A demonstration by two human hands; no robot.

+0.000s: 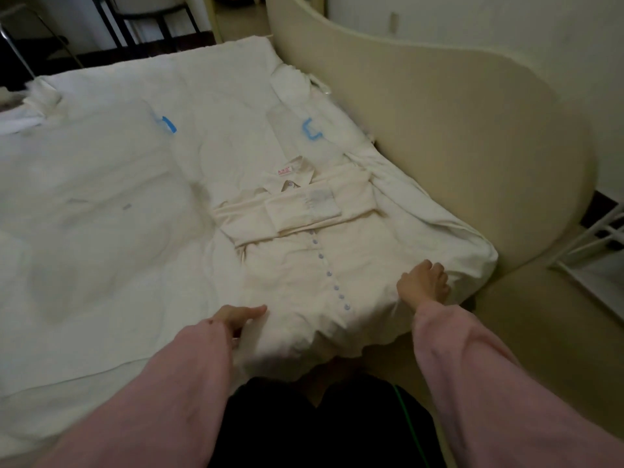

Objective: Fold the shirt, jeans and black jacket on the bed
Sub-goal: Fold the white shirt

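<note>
Left grip (236, 319), right grip (423, 282) hold shirt (297, 265) hem; headboard (456, 146) close alongside.

One blue tape mark (166, 124) and another (311, 129) lie well apart on the white bedcover (101, 170); a cream curved board (456, 146) rises along its right side; a white wire rack (604, 238) stands beyond; a black metal frame (141, 18) stands on the dark floor (135, 54).
</note>
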